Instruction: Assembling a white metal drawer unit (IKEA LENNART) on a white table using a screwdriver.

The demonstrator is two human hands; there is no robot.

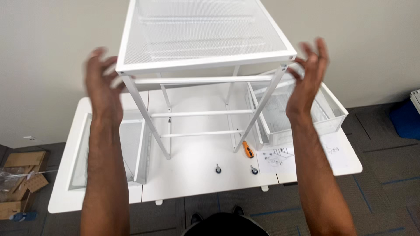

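Up high, the left hand (101,81) and the right hand (307,72) are on the two sides of a tall white metal frame with a mesh top (202,32). The left hand looks blurry, and its fingers (105,59) are spread wide by the left corner of the mesh top, so it is hard to tell if they grip it. The right hand has its fingers (317,50) spread too, and they touch the right corner where a thin leg meets the top. The frame stands upright on a white table (197,175), with its legs on the table's middle. A white mesh drawer basket (131,148) lies on the table to the left of the frame. Another white mesh basket (326,116) lies to the right, behind the right arm. A small orange screwdriver (248,150) lies just beside the front right leg. Two little grey wheels (236,169) sit near the front edge of the table. A sheet of paper with drawings (280,158) lies near the screwdriver. A brown cardboard box (19,179) sits on the dark carpet floor (380,144), well apart from the table.
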